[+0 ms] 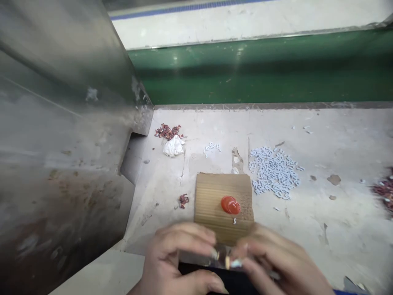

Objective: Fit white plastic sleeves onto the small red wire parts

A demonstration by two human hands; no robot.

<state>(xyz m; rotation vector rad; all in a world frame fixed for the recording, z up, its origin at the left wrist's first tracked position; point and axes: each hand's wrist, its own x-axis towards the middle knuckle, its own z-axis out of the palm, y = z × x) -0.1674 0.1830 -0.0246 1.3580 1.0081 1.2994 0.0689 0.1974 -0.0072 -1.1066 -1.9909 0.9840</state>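
Near the bottom edge, my left hand (184,260) has its thumb and fingers curved around a small dark piece (222,258), which sits between the two hands and is blurred. My right hand (276,258) pinches a small pale blue-white piece (236,263) with a tan end beside it. Just beyond the hands lies a square of brown cardboard (211,196). A red-orange round lid or blob (230,205) rests on it, with one small white piece (235,221) in front.
Many small pale blue pieces (274,172) are heaped right of the cardboard. Dark red pieces (167,131) and a crumpled white wad (174,146) lie at the back left. A metal panel (67,123) stands at the left; a green belt (260,73) runs behind.
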